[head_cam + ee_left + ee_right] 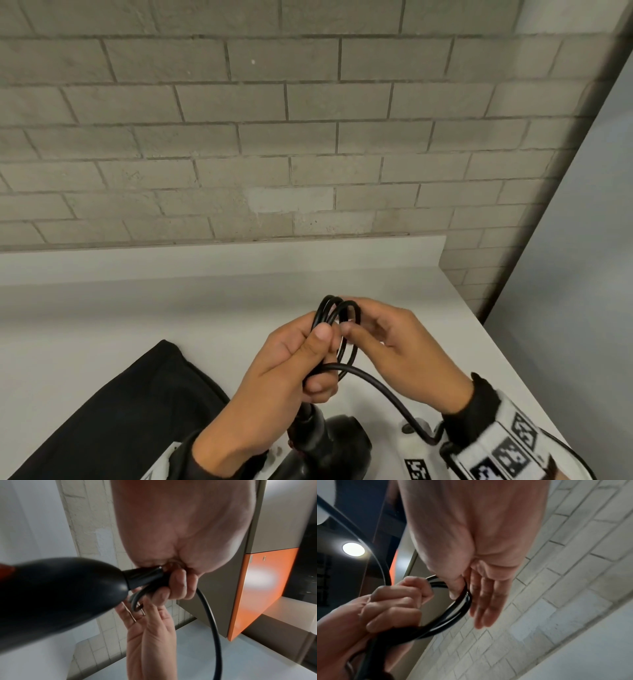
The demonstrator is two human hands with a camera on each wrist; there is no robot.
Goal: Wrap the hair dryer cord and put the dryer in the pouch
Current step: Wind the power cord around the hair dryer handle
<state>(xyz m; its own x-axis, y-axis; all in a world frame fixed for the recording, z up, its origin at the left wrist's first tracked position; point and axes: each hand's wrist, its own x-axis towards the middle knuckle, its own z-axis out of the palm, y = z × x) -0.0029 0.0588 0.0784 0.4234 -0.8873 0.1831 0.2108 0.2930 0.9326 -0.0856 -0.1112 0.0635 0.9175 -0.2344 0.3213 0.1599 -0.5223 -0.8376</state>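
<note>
My left hand [308, 356] grips a bundle of black cord [359, 371] loops above the white counter. The right hand [387, 342] holds the same loops, thumb in front and straight fingers behind, as the right wrist view shows on the cord [458, 608]. A free length of cord [211, 615] trails down toward my right wrist. The black hair dryer [339, 435] hangs below my left hand, and its handle end [60, 588] fills the left wrist view. The black pouch [130, 411] lies flat on the counter to the left.
The white counter [102, 308] ends in a low backsplash under a grey brick wall [308, 137]. Its right edge runs diagonally near my right hand. An orange cabinet panel [257, 588] shows at the right.
</note>
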